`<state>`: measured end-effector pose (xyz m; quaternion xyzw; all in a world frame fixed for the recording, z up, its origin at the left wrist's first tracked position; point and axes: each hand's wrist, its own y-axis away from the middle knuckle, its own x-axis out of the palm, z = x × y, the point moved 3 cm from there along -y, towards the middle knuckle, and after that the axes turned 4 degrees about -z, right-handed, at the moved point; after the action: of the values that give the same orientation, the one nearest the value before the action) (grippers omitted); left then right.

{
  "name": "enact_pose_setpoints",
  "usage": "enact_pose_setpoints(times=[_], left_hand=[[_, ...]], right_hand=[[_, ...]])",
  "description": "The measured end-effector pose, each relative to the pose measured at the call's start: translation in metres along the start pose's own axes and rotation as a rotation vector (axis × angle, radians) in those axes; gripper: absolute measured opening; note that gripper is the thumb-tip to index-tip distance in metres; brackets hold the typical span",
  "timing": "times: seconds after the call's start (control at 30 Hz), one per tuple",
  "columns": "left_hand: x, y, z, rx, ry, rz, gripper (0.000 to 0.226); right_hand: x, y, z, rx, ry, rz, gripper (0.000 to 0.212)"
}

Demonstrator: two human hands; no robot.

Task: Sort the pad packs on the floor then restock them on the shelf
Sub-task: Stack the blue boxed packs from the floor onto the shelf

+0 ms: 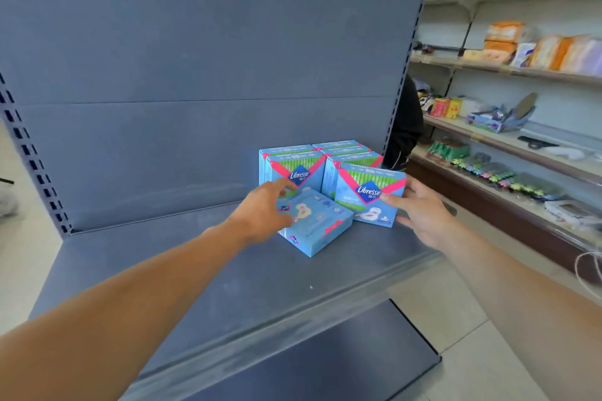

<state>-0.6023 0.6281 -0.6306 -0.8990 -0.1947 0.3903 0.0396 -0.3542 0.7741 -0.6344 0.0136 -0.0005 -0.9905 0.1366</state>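
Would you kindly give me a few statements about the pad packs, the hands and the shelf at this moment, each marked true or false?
1. The left hand rests on a pad pack lying flat on the blue shelf. True.
2. The right hand holds an upright pack by its right side. True.
3. The packs stand at the left end of the shelf. False: they sit toward the right end, near the upright post.
4. Several packs already stand in rows behind the two being handled. True.
5. The packs are mostly orange. False: they are light blue with pink and green.
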Motion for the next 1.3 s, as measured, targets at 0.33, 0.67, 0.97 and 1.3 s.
enact_pose_setpoints(times=[0.33,0.67,0.97,1.3], left_hand=[[0.017,0.028,-0.009,0.163,-0.399,0.328,0.089],[-0.009,0.061,-0.028,-0.12,0.023,0.072,0.052],[-0.05,0.097,-0.012,-0.722,0.849,0.037,0.05],[-0.077,0.134,-0.034,-0.643,0.873,0.033,0.05]], right_hand=[[-0.016,0.046,0.01,-0.011,0.007,-0.072,0.028],[-0.02,0.097,0.039,-0.004,-0.031,-0.08,0.031],[0.009,0.153,0.064,0.055,-0.037,0.137,0.03],[0.045,0.213,0.07,0.045,0.015,0.26,0.033]])
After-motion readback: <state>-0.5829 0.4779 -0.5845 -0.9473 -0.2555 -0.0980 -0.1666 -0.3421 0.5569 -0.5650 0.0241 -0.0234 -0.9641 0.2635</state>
